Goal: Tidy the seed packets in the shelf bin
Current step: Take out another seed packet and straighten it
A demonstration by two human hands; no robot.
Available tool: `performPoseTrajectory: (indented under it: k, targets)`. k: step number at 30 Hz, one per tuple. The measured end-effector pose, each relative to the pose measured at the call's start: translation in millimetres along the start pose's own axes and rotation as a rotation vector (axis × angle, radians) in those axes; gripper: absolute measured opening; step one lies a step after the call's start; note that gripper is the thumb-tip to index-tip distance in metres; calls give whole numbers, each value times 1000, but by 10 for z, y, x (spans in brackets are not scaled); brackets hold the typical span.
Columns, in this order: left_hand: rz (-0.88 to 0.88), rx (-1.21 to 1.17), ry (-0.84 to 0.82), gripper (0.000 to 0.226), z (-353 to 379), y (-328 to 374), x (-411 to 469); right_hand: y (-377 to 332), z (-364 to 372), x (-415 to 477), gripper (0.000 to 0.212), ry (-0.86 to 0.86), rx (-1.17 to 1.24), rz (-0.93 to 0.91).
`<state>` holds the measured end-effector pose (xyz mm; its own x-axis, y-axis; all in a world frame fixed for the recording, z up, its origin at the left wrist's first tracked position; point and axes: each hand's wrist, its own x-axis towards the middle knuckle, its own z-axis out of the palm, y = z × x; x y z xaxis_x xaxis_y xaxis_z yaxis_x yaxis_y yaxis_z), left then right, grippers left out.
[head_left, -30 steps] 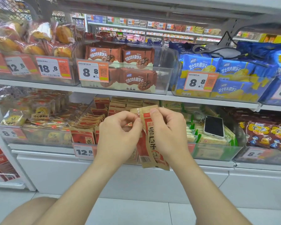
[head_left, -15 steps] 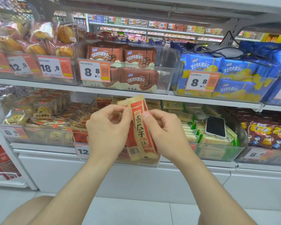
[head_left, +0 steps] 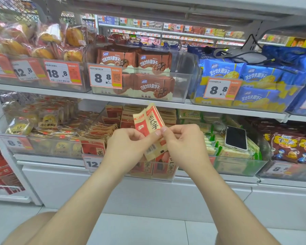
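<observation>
Two hands met at one seed packet (head_left: 149, 123), held up in the air just in front of the clear shelf bin (head_left: 148, 176) on the lower shelf. The left hand (head_left: 129, 147) pinched the packet's middle between thumb and fingertips, its other fingers curled. The right hand (head_left: 184, 144) pinched it from the other side in the same way, and the fingertips of the two hands nearly touched. The packet stood roughly upright, red and cream with large dark characters; a second one may have lain behind it, but that could not be told. Behind and below the hands, the bin held rows of matching packets (head_left: 102, 129), some leaning. A price tag (head_left: 92, 163) sat on the bin's front, partly hidden by the left wrist. In the bin to the right, a phone (head_left: 236, 137) lay on green and white packets (head_left: 224, 152).
</observation>
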<state>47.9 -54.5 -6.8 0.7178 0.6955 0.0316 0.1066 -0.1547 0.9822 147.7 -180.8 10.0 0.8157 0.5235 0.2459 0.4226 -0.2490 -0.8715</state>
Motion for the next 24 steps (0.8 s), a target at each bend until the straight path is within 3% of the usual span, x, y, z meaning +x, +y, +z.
performPoseTrajectory:
  k: [5,9,13,16,20,24]
  targets:
    - [-140,-215,-257,51,26,73,-96,7,-32,8,30,221,36,-109]
    - [-152,-407,-353,46,67,86,-113,-18,-40,-31,30,263,141,-267]
    - [-136,-547,-328,46,83,81,-81,-28,0,-65,21,223,158,-295]
    - [-137,-577,-296,35,90,72,-61,-36,36,-84,22,216,130,-292]
    - [-124,-538,-202,24,83,101,-68,-65,45,-106,19,229,149,-289]
    - [-99,-368,-125,14,22,82,-48,13,69,-68,31,208,-28,-267]
